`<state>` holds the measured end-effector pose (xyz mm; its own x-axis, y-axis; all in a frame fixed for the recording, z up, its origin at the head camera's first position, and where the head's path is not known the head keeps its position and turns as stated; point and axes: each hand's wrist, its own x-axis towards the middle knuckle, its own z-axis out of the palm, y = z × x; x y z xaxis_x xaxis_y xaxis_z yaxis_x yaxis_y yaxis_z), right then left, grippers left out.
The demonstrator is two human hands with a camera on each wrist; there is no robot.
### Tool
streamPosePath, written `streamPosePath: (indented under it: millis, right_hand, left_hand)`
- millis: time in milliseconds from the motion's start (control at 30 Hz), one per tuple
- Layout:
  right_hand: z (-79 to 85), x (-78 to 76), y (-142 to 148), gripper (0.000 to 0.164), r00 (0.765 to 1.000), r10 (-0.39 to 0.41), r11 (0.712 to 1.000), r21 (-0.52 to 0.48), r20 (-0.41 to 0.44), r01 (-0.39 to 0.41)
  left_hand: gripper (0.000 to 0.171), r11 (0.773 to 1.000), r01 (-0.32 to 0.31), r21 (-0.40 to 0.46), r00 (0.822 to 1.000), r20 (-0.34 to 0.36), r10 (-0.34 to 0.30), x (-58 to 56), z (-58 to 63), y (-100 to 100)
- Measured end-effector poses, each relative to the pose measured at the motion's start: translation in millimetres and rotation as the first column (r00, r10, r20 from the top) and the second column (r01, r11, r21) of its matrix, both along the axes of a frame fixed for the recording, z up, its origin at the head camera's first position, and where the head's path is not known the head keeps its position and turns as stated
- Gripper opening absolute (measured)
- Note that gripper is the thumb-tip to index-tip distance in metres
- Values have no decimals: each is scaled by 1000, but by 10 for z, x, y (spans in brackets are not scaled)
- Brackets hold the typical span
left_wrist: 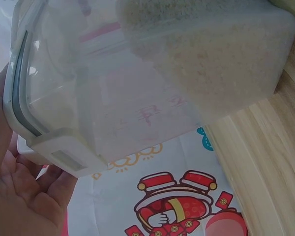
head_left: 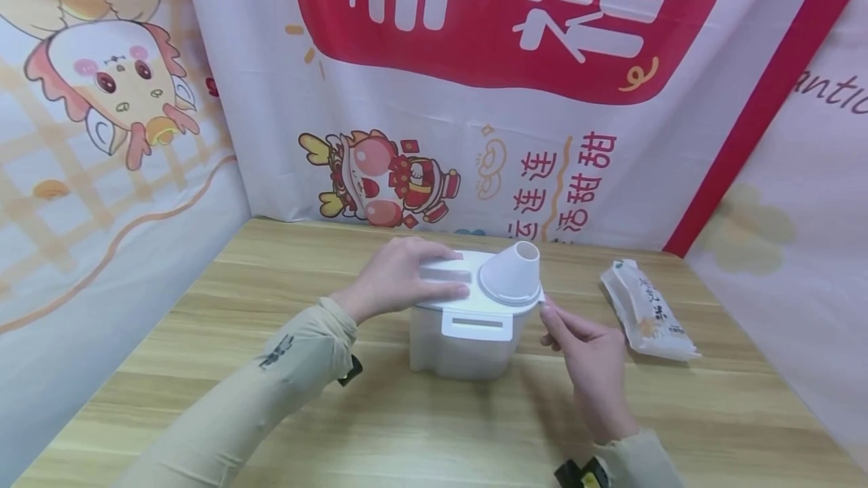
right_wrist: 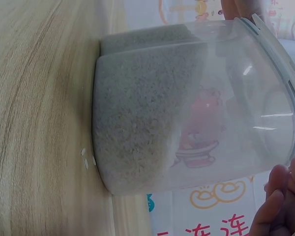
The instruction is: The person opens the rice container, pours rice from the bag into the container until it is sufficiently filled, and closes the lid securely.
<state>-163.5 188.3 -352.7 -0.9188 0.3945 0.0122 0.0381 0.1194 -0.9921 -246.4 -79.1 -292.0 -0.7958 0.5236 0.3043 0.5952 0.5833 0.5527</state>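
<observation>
A clear rice container [head_left: 461, 352] stands upright on the table, part filled with rice [right_wrist: 137, 98]. On its white lid [head_left: 475, 300] sits a white cone-shaped cup [head_left: 513, 273], its narrow end upward. My left hand [head_left: 414, 277] rests on the lid from the left, two straight digits lying across the top. In the left wrist view its other fingers are beside a white side latch [left_wrist: 66, 152]. At the lid's right edge my right hand [head_left: 586, 356] pinches a small white tab [head_left: 542, 297] between thumb and finger. Whether the latches are fastened cannot be told.
Right of the right hand lies a white printed plastic packet [head_left: 647, 311]. A few rice grains [right_wrist: 86, 157] lie on the wooden table [head_left: 380, 428] by the container's base. Printed cloth [head_left: 258, 96] hangs behind the table and at both sides.
</observation>
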Motion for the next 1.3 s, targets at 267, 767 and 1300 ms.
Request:
streamPosePath:
  millis: [267,767,1300]
  right_hand:
    - [-7,3,2,33,1000,10,1000,-23,-16,-11]
    - [-50,12,-42,26,996,-4,992,-128,-87,-8]
    - [-50,31,-76,30,988,68,972,-214,-137,-97]
  left_hand:
    - [57,1000,-8,-10,1000,7,9,7,8,6]
    - [58,1000,-6,-7,1000,-2,6,4,-6,6]
    - [57,1000,0,-3,1000,7,0,7,3,4]
